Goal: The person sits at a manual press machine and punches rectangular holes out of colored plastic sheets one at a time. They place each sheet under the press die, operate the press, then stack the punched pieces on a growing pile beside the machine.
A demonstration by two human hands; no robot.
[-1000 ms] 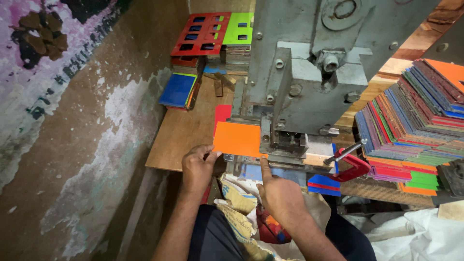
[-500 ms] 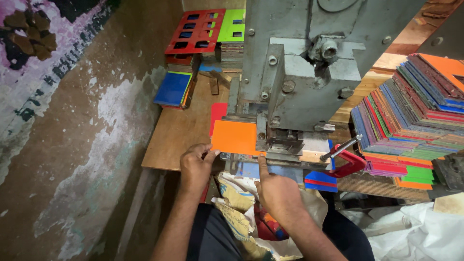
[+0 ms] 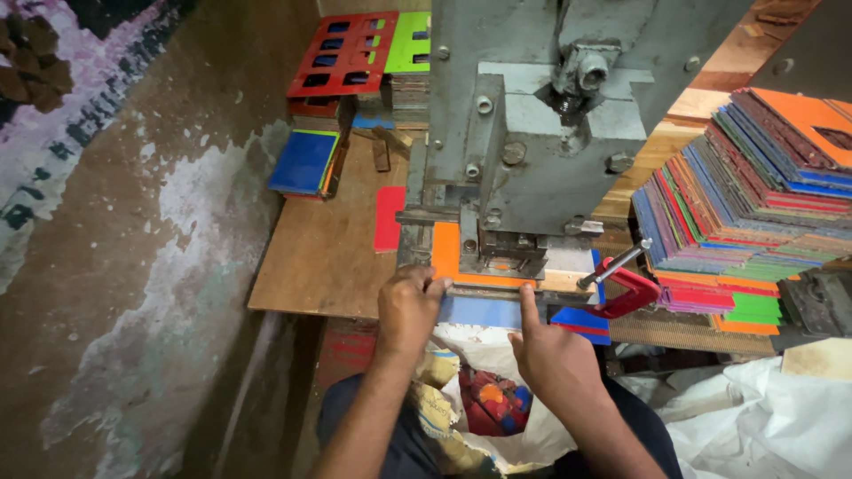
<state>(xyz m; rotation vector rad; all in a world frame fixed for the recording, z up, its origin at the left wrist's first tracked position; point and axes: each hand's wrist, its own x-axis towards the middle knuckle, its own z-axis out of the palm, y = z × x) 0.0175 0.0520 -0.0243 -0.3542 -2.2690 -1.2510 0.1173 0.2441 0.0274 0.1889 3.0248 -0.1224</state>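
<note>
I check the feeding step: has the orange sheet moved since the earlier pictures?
Yes. The orange sheet has gone further in under the grey press; less of it shows in front now.

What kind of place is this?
Probably a small workshop that die-cuts coloured sheets. A grey punch press sits on a wooden bench, with an orange sheet fed under it, a stack of coloured sheets beside it, and punched-out sheets behind.

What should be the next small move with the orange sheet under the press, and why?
Probably draw both hands clear. The orange sheet already lies under the grey press, while the left hand grips its edge and the right hand has its index finger on the front edge.
</note>
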